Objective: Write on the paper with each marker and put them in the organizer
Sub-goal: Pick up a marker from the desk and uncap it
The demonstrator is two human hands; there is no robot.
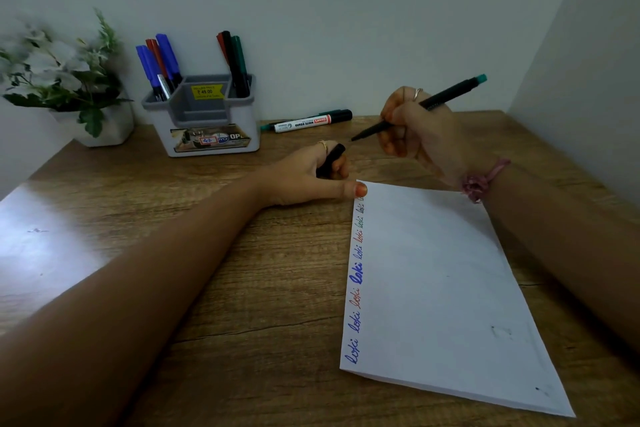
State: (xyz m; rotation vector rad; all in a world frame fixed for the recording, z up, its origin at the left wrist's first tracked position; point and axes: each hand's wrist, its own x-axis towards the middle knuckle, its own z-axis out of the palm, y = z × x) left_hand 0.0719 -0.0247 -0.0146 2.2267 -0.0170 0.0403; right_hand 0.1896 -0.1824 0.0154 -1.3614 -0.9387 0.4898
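My right hand [419, 128] grips a thin black marker with a green end [446, 97], uncapped, its tip raised above the table beyond the paper's far corner. My left hand [311, 177] rests on the table with its thumb at that corner and its fingers curled on a black cap [332, 159]. The white paper [433, 288] carries a column of coloured words along its left edge. The grey organizer [204, 114] stands at the back with blue, red, black and green markers upright in its side compartments. Two markers, a white whiteboard one [304, 123] and a green-ended one, lie right of it.
A white pot of artificial flowers [69, 80] stands at the back left by the wall. Walls close in behind and on the right of the wooden table [207, 253]. A pink band circles my right wrist.
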